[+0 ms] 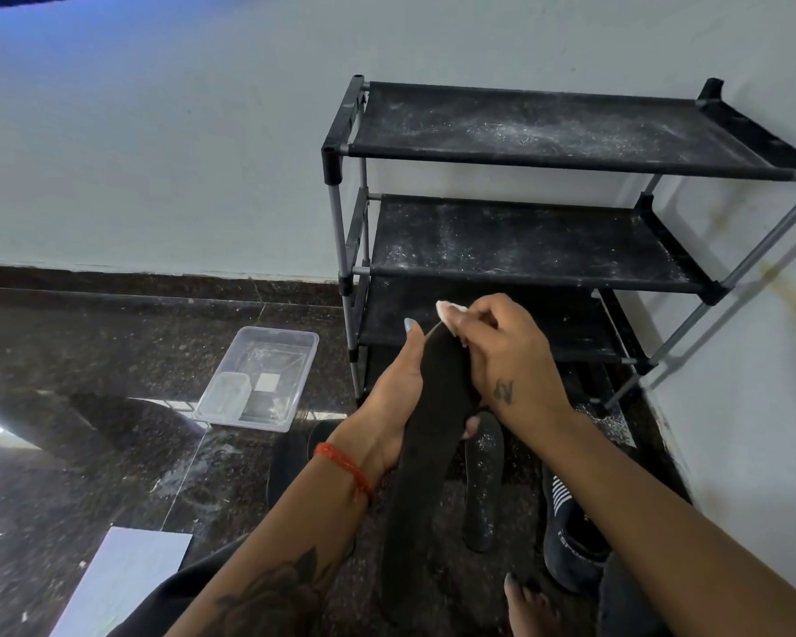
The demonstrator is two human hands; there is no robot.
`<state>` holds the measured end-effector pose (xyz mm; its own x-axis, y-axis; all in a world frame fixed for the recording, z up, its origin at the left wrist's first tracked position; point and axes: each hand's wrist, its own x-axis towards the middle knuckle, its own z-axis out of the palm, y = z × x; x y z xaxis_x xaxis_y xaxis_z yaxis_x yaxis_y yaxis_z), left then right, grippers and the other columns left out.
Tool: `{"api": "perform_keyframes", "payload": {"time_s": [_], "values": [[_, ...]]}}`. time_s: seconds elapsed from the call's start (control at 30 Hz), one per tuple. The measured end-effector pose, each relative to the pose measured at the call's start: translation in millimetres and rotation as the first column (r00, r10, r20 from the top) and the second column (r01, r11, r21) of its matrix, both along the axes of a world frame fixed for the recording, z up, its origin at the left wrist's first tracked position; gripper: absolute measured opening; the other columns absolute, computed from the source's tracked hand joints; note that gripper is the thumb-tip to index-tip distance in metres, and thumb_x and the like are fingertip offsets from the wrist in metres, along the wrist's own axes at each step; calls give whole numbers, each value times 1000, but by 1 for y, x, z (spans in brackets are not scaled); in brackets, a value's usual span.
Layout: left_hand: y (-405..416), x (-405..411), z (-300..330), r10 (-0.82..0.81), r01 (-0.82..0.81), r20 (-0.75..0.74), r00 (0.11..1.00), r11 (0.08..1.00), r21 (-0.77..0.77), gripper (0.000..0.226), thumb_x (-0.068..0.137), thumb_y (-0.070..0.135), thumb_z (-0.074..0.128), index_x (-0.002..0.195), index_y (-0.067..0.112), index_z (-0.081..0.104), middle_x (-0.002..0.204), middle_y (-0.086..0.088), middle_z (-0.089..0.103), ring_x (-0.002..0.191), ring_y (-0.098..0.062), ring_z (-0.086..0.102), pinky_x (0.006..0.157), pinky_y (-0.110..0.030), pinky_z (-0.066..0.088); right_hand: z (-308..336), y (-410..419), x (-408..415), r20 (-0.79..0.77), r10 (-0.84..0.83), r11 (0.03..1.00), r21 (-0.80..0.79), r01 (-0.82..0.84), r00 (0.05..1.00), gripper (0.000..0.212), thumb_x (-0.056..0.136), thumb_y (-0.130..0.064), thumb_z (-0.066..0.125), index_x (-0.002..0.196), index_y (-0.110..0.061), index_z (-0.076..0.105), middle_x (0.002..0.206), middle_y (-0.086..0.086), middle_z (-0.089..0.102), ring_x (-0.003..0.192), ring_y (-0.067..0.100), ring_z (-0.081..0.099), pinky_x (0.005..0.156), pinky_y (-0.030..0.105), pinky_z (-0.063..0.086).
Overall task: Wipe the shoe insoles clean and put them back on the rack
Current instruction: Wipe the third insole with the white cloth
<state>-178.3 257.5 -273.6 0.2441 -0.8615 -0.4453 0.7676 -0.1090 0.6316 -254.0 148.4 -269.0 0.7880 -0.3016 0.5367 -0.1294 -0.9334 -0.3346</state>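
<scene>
A long black insole point(433, 429) is held up in front of the rack, its toe end pointing at the lowest shelf. My left hand point(394, 397) grips it from the left side, fingers wrapped under it. My right hand point(506, 351) pinches a small white wipe point(446, 310) against the insole's far tip. A second black insole point(483, 480), speckled with white dust, lies on the floor below. The black three-shelf rack point(525, 250) stands against the wall with dusty shelves.
A clear plastic tub point(260, 377) sits on the dark stone floor left of the rack. A dark shoe with white stripes point(566, 531) lies at lower right, my bare foot point(529, 599) beside it. A white sheet point(125, 577) lies at lower left.
</scene>
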Motion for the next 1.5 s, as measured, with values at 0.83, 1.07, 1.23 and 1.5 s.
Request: {"api": "perform_keyframes", "payload": {"time_s": [0.83, 1.07, 1.23, 1.5], "values": [[4, 2, 3, -31, 29, -74, 997, 999, -15, 76, 88, 73, 14, 104, 17, 64, 89, -6, 71, 73, -18, 66, 60, -29, 44, 2, -3, 7, 63, 6, 900, 434, -33, 998, 25, 76, 2, 70, 94, -15, 74, 94, -3, 64, 88, 5, 59, 78, 13, 47], [2, 5, 3, 84, -77, -128, 988, 995, 58, 70, 91, 68, 28, 123, 14, 59, 124, -12, 60, 107, -34, 60, 60, -32, 45, 7, -30, -8, 39, -174, 974, 151, 166, 984, 23, 71, 5, 68, 76, -16, 76, 81, -2, 68, 77, 16, 63, 73, 34, 53], [3, 3, 4, 19, -18, -117, 993, 1000, 8, 66, 92, 67, 26, 127, 20, 56, 116, -8, 64, 99, -32, 63, 60, -31, 46, 9, -19, 1, 130, -206, 954, 246, 170, 970, 28, 74, 5, 64, 93, -14, 72, 93, -1, 67, 91, 14, 59, 82, 16, 40], [4, 3, 2, -62, 56, -107, 992, 997, -54, 70, 90, 70, 16, 114, 20, 59, 100, -8, 69, 80, -22, 67, 59, -30, 45, 9, -5, 4, 107, 43, 921, 382, -81, 993, 26, 76, 1, 70, 94, -18, 74, 90, -12, 66, 88, 0, 61, 83, 9, 44]]}}
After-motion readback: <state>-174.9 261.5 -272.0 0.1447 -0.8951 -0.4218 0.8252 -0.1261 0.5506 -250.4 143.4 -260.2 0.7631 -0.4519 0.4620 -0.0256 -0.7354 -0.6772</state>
